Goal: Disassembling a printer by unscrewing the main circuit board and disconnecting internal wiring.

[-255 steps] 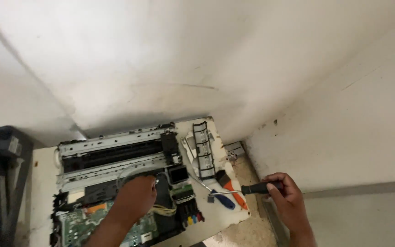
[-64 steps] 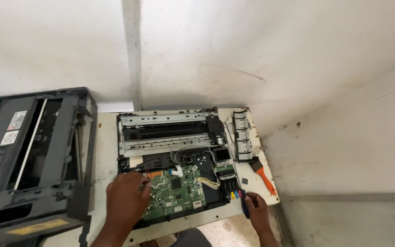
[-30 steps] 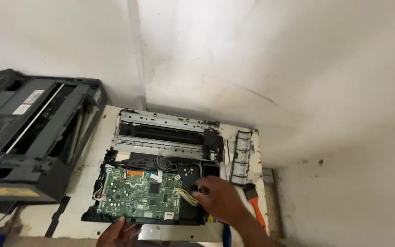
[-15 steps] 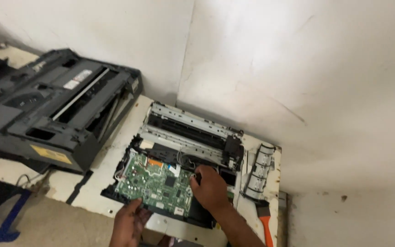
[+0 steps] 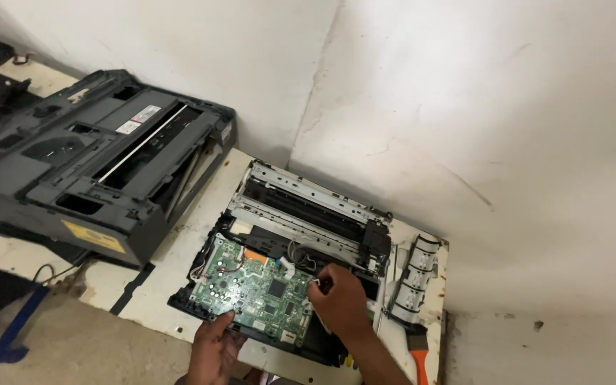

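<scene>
The green circuit board lies in the opened printer chassis on the white table; the right hand pinches white wires at its edge, the left hand rests open-fingered on its near edge, beside a dark printer casing

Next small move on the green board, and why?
Probably ease the white connector off the board. The right hand pinches at wires on the board's right edge, the left hand braces its near edge, and the board sits in the printer chassis.
</scene>
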